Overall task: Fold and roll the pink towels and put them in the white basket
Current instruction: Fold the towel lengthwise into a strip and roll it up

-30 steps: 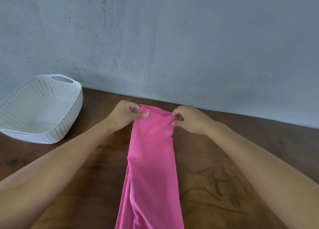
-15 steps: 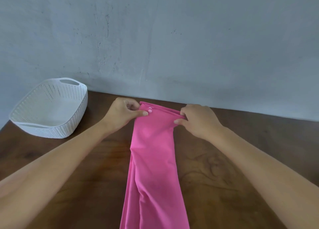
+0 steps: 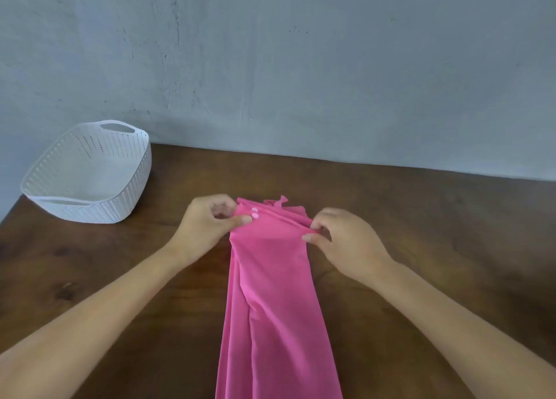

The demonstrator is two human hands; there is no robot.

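Towel: pink towel (image 3: 270, 293) — folded strip on wooden table (image 3: 421, 248), far end raised.
Hands: I see left hand (image 3: 207, 227) and right hand (image 3: 346, 242) pinching its corners.
Basket: white basket (image 3: 132, 188) — well left, nothing visible inside.
Risk: uneven layers may skew the roll.

The left hand (image 3: 207, 227) and right hand (image 3: 346, 242) now bunch the pink towel (image 3: 270, 293) edge into ridges; a loose corner (image 3: 282, 201) pokes up mid-frame.
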